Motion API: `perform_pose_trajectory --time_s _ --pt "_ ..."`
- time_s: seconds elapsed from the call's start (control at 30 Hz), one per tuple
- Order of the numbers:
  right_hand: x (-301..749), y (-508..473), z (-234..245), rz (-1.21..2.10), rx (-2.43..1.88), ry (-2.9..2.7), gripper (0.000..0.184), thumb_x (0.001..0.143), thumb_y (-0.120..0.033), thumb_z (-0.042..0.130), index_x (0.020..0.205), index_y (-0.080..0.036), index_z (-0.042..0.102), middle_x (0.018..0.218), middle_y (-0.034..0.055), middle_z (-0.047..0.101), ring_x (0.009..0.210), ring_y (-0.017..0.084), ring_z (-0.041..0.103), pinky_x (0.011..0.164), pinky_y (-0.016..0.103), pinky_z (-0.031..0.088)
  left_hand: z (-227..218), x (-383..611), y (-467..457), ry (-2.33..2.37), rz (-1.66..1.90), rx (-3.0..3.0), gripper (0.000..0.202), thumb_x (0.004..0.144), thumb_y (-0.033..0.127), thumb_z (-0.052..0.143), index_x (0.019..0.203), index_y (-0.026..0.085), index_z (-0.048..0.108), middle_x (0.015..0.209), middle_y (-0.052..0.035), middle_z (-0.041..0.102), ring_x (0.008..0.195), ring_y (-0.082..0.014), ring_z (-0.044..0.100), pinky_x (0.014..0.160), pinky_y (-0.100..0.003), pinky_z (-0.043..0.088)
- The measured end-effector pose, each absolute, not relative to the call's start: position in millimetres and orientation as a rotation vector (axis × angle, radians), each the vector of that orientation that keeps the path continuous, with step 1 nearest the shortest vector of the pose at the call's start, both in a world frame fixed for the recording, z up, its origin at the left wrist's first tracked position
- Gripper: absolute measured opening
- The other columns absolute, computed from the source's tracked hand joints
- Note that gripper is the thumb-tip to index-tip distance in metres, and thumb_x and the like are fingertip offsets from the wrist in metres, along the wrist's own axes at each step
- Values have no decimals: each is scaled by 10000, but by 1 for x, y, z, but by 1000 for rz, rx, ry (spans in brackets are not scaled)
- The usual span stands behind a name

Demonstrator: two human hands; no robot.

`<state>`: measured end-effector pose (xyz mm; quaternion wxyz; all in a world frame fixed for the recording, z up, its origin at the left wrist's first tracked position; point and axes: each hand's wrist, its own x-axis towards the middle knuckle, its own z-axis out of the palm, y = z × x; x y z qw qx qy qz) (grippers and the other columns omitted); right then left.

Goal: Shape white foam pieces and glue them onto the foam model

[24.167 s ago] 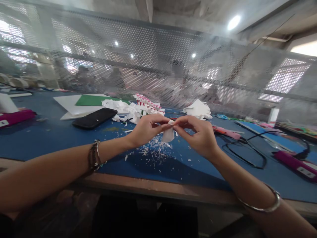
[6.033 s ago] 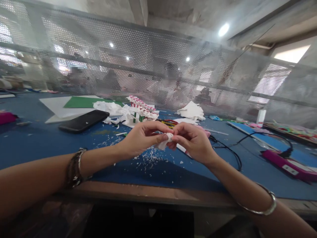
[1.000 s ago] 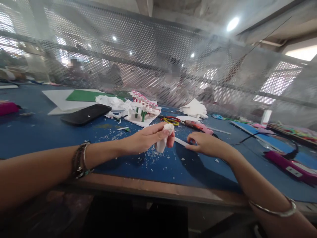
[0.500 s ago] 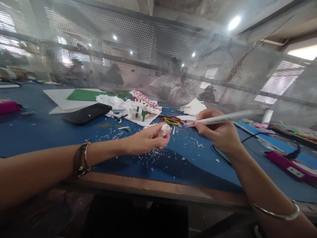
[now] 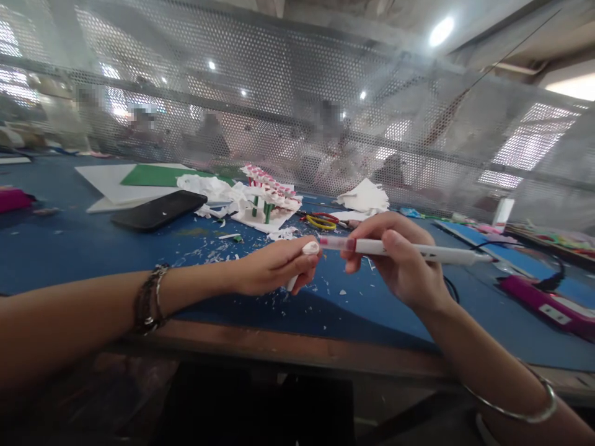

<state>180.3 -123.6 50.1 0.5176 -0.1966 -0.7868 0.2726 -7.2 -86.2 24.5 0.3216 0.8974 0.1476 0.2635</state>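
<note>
My left hand (image 5: pixel 283 263) is closed around a small rolled white paper piece (image 5: pixel 310 248). The rounded end shows above my thumb and a thin white end pokes out below the fingers. In my right hand (image 5: pixel 402 260) is a white marker (image 5: pixel 372 246), held level, its pink tip touching or very close to the paper piece. Behind them stands a small paper model (image 5: pixel 270 192) with green and red posts and a white, pink-spotted top, on a white base. Yellow and red-handled pliers or scissors (image 5: pixel 321 220) lie beside it, their kind unclear.
A black phone-like slab (image 5: pixel 160 210), white sheets (image 5: pixel 105 179) and a green sheet (image 5: pixel 149 175) lie left. Crumpled white paper (image 5: pixel 211 189) and scraps litter the blue table (image 5: pixel 199 310). A magenta power strip (image 5: pixel 548 306) with a cable is right. A perforated screen (image 5: pixel 279 93) stands behind.
My right hand has brought the marker lower and left, so its pink tip meets or nears the paper piece. My left hand has turned slightly, showing the paper's lower end.
</note>
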Motion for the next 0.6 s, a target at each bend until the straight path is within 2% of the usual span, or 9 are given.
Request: perform_pose_trajectory --time_s 0.17,0.23,0.33,0.4,0.53,0.6 --pt "182 -117 54 440 -667 -1721 135 836 -247 403 948 -231 477 733 -14 625 492 66 560 474 202 456 23 -6 -83 428 743 2346 222 862 261 253 681 172 348 530 42 446 462 -56 422 501 -172 367" --pt "185 -114 56 367 -731 -1697 137 824 -216 413 952 -252 442 795 -12 610 565 77 572 529 215 468 22 -6 -82 426 734 2344 222 862 272 262 680 173 343 530 43 441 459 -57 422 501 -177 365" --pt "191 -110 57 362 -775 -1769 294 746 -133 482 990 -280 410 1002 5 550 774 108 555 660 253 472 21 -5 -81 423 719 2356 250 866 285 258 662 173 351 533 38 439 470 -63 428 519 -189 369" --pt "194 -109 57 418 -778 -1825 344 732 -119 470 1030 -281 414 1049 6 530 764 105 532 670 261 467 21 -5 -81 441 700 2365 263 869 287 255 653 173 354 536 34 442 477 -68 434 528 -197 371" --pt "191 -114 57 508 -700 -1749 209 806 -187 416 994 -249 482 819 -18 580 476 47 453 447 198 411 20 -5 -81 437 673 2342 259 873 284 244 667 173 355 536 37 438 468 -65 432 520 -194 372" --pt "186 -117 57 541 -607 -1677 122 796 -188 463 899 -238 506 712 -37 578 433 35 456 387 173 375 20 -5 -81 416 663 2337 265 876 288 241 669 172 360 540 37 435 472 -64 432 517 -189 375"
